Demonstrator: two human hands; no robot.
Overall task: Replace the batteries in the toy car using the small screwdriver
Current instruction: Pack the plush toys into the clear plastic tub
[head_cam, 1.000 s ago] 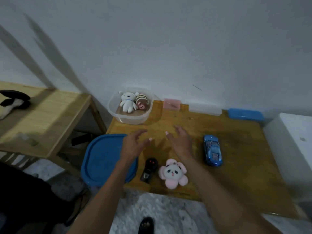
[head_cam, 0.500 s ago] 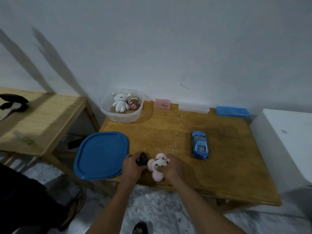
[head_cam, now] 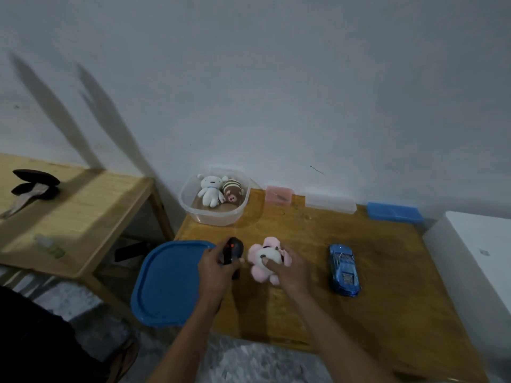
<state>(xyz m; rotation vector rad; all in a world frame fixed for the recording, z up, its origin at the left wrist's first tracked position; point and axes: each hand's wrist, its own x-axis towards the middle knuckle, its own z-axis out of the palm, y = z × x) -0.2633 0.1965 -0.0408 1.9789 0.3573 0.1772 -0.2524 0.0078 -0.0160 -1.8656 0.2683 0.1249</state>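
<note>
Right hand [head_cam: 290,268] is wrapped round the pink plush panda [head_cam: 265,258] and left hand [head_cam: 214,262] grips the black remote [head_cam: 232,251], so the blue toy car [head_cam: 343,269], sitting untouched lengthwise on the tabletop [head_cam: 387,313] at center right, is nearer the right one.

The room is dim, with a bluish-grey cast on the wall [head_cam: 276,78]. Two long soft shadows slant across it on the left, reaching the far edge of the side table [head_cam: 83,203], which carries one brighter patch. Detail is soft and grainy (worst near the bottom edge). Straight lines bow outward at the edges.
</note>
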